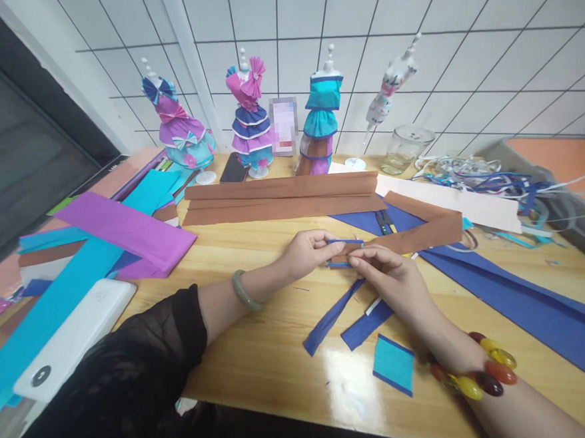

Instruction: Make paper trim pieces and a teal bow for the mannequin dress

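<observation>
Between my two hands is a small brown paper piece with blue edges (pixel 345 249), held just above the wooden table. My left hand (pixel 311 250) pinches its left side between thumb and fingers. At its right end, the fingertips of my right hand (pixel 393 277) are closed on the same piece. Blue paper strips (pixel 332 319) lie below my hands, and a teal square with blue edges (pixel 393 364) rests nearer the front edge. Behind my right hand lie a folded brown strip (pixel 423 226) and a dark-handled cutting tool (pixel 385 222), partly covered.
Several small mannequins, most in paper dresses (pixel 322 123), stand along the tiled wall beside a glass jar (pixel 408 147). Coloured paper sheets (pixel 128 230) and a white power bank-like device (pixel 75 337) lie at left. Tangled trimmings (pixel 474 173) and a grey bin (pixel 565 186) are at right.
</observation>
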Available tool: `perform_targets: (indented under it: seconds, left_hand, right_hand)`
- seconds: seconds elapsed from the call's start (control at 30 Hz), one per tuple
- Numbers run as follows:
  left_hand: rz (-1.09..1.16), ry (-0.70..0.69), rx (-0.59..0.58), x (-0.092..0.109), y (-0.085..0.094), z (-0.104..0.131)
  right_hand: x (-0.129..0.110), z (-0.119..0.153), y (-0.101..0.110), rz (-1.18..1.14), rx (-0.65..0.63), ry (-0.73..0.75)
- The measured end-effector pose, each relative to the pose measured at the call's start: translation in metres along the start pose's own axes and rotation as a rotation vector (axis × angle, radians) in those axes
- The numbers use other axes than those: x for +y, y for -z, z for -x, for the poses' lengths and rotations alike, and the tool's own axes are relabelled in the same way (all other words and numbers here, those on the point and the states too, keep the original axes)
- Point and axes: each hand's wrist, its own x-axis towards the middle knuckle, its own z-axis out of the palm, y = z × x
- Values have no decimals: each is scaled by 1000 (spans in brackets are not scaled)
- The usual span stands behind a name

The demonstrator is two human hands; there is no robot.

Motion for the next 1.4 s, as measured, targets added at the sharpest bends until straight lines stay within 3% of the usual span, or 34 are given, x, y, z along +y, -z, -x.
perform_targets:
  seconds: [0.83,1.17,1.4]
  left_hand:
    - [-2,-1,-30,4,-2,2]
    - [30,4,-54,3,-3,3]
    - [5,-2,-42,2,-2,2]
  right_hand:
    - [1,1,-2,-117,2,-71]
    - [-1,2,-1,-57,23,-45]
    - [-3,0,-4,-272,30,-82]
